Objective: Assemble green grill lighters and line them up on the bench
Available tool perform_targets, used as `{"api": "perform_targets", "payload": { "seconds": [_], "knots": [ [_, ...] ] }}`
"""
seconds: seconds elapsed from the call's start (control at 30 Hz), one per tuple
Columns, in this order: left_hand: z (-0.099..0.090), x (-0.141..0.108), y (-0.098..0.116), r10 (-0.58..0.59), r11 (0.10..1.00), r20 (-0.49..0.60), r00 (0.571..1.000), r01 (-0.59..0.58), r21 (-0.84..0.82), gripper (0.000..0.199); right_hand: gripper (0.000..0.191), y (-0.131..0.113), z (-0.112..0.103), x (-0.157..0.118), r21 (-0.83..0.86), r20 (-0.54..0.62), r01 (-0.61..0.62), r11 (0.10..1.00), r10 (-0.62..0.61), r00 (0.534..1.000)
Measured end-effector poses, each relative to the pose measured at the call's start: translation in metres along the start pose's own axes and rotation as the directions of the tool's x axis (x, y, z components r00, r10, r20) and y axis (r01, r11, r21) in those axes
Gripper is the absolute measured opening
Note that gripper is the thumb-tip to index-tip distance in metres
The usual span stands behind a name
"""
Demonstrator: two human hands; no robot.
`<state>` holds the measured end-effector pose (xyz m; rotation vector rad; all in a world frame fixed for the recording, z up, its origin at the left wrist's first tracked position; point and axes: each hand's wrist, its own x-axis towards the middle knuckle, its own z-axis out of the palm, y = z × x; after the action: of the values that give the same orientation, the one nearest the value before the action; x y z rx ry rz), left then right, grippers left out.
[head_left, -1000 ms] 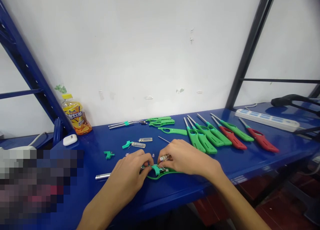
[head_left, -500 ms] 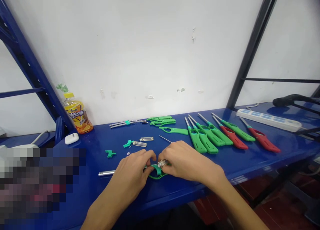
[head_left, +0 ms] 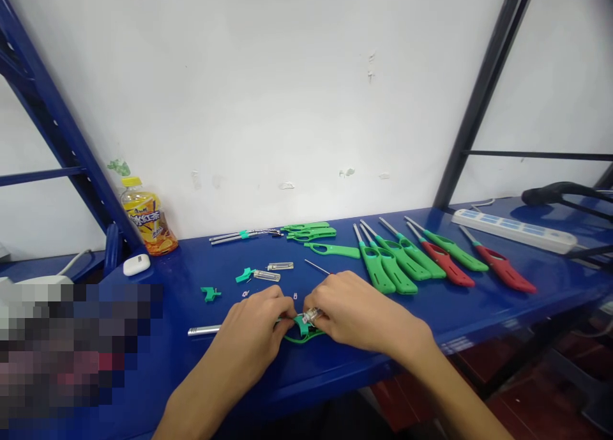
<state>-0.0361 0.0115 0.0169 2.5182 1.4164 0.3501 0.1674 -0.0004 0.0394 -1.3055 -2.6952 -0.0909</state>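
Note:
My left hand point(head_left: 256, 325) is closed in a pinch on a partly assembled long-reach lighter, at its teal trigger point(head_left: 301, 326). The lighter's metal tube point(head_left: 204, 331) sticks out to the left from under that hand. Below the fingers shows the rim of the green handle shell point(head_left: 302, 339), lying at the table's front. My right hand point(head_left: 357, 309) grips a small clear fuel tank point(head_left: 312, 314) by the handle end, its near tip beside the trigger. The rest of the tank is hidden by my fingers. A small pale clip point(head_left: 295, 295) lies just behind both hands.
Loose teal triggers point(head_left: 209, 294) and clear tanks point(head_left: 267, 276) lie behind my hands. A screwdriver point(head_left: 317, 266), green shells point(head_left: 332, 251) and metal tubes point(head_left: 230, 239) are farther back. Several finished lighters point(head_left: 407, 261), a power strip point(head_left: 514, 231), a drink bottle point(head_left: 151, 220) and a white case point(head_left: 136, 265) surround them.
My left fingertips have lowered slightly toward the trigger, and the pale clip behind them shows more clearly. My right hand has shifted slightly, still holding the clear tank. The other things lie as before.

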Motion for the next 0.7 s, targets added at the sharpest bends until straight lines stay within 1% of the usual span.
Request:
{"api": "perform_targets", "payload": {
  "seconds": [0.13, 0.3, 0.53, 0.7],
  "knots": [
    [0.0005, 0.0006, -0.0008, 0.007, 1.0, -0.008, 1.0, -0.008, -0.004, 0.014, 0.022, -0.0014, -0.0005, 0.0, -0.004, -0.003, 0.001, 1.0, -0.001, 1.0],
    [-0.0007, 0.001, -0.0007, 0.007, 1.0, 0.002, 1.0, -0.007, 0.008, 0.017, 0.022, -0.0042, -0.0006, 0.0032, 0.045, -0.032, 0.005, 0.999, -0.004, 0.999],
    [-0.0012, 0.0001, 0.0008, -0.004, 1.0, 0.003, 1.0, 0.004, 0.014, 0.014, 0.016, -0.001, -0.0028, 0.0041, 0.072, -0.008, 0.009, 0.997, -0.008, 1.0],
    [0.0, 0.0005, 0.0008, -0.002, 1.0, -0.002, 1.0, 0.002, 0.022, 0.012, 0.023, -0.0004, -0.0023, 0.0037, 0.041, -0.008, -0.017, 0.999, 0.017, 1.0]
  ]
}}
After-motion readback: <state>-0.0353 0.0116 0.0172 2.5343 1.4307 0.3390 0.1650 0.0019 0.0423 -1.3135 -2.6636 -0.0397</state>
